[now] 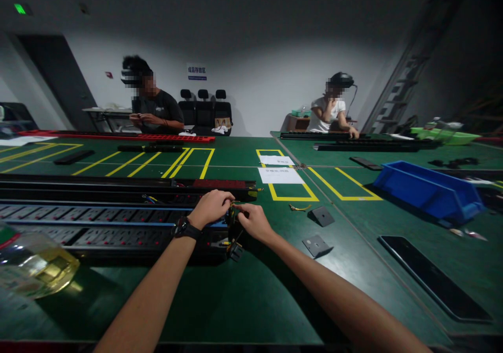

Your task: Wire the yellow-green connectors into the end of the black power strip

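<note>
Long black power strips (157, 216) with rows of sockets and small red lights lie side by side on the green table. At their right-hand end, my left hand (212, 206), with a black watch (184, 228) on the wrist, has its fingers bent and closed. My right hand (255, 221) pinches close beside it at the same dark end part (234, 227), where thin wires show. What sits between the fingertips of either hand is too small to make out. Just below the hands, a small black connector (236, 252) hangs off the strip end.
A bottle of yellow liquid (39, 269) stands front left. To the right are two bent metal plates (316, 245), a short yellow wire (299, 208), a phone (432, 277) and a blue bin (428, 193). Two people (157, 107) sit across the table.
</note>
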A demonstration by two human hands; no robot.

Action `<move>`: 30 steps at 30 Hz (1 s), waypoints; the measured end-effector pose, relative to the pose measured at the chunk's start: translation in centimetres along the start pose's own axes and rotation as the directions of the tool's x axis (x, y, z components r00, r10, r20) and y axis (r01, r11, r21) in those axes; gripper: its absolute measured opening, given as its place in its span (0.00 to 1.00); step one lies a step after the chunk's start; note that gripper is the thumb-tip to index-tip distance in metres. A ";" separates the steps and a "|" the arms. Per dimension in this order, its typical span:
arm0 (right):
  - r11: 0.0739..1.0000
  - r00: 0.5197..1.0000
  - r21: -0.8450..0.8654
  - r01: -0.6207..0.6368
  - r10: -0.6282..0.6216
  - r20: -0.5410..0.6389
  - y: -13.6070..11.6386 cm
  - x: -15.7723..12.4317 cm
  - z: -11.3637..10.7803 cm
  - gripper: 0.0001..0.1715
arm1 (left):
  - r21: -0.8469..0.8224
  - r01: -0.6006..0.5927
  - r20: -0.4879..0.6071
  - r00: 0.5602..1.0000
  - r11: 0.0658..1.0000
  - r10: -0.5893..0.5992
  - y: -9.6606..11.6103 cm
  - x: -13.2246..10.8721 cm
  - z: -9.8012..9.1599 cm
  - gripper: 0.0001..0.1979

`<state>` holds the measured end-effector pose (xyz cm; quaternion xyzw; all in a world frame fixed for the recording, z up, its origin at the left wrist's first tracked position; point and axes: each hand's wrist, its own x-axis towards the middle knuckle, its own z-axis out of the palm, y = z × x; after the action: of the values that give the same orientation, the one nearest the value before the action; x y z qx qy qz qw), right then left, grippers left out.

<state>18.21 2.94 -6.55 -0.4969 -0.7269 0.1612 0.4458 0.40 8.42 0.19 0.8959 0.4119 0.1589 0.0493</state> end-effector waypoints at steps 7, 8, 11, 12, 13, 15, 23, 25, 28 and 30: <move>0.986 0.979 -0.018 -0.165 0.162 -0.122 0.0 0.2 -0.1 0.20 | 0.005 0.004 0.016 1.000 1.000 -0.004 0.1 0.2 0.0 0.18; 0.983 0.974 -0.015 -0.185 0.181 -0.134 0.0 0.2 -0.1 0.20 | 0.004 0.004 0.017 1.000 1.000 -0.004 0.1 0.2 -0.1 0.18; 0.978 0.969 -0.021 -0.206 0.201 -0.142 0.0 0.2 -0.2 0.20 | 0.008 0.000 0.019 1.000 1.000 0.000 0.2 0.2 -0.2 0.18; 0.978 0.970 -0.027 -0.208 0.202 -0.135 0.0 0.3 -0.2 0.20 | 0.010 0.000 0.020 1.000 1.000 0.000 0.3 0.2 -0.2 0.18; 0.978 0.972 -0.033 -0.208 0.202 -0.123 0.0 0.2 -0.2 0.20 | 0.012 -0.001 0.022 1.000 1.000 0.000 0.3 0.2 -0.2 0.18; 0.976 0.975 -0.056 -0.209 0.204 -0.084 0.0 0.2 -0.2 0.21 | 0.008 -0.002 0.022 1.000 1.000 0.002 0.2 0.1 -0.1 0.18; 0.991 0.992 -0.078 -0.112 0.116 0.052 0.2 0.1 0.0 0.23 | -0.011 -0.006 0.001 1.000 1.000 0.006 -0.2 0.1 0.1 0.18; 0.993 0.994 -0.071 -0.090 0.094 0.063 0.4 0.1 0.0 0.25 | -0.019 -0.007 0.003 1.000 1.000 0.007 -0.2 0.1 0.1 0.18; 0.996 0.995 -0.070 -0.056 0.061 0.079 0.7 0.1 0.0 0.25 | -0.022 -0.014 -0.002 1.000 1.000 0.014 -0.1 0.1 0.0 0.18; 0.997 0.995 -0.063 -0.034 0.040 0.093 0.8 0.1 0.0 0.26 | -0.023 -0.024 -0.010 1.000 0.999 0.023 -0.1 0.1 0.0 0.19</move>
<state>18.67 3.42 -7.08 -0.5155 -0.7424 0.1702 0.3925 0.43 8.53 0.18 0.8993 0.3997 0.1687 0.0557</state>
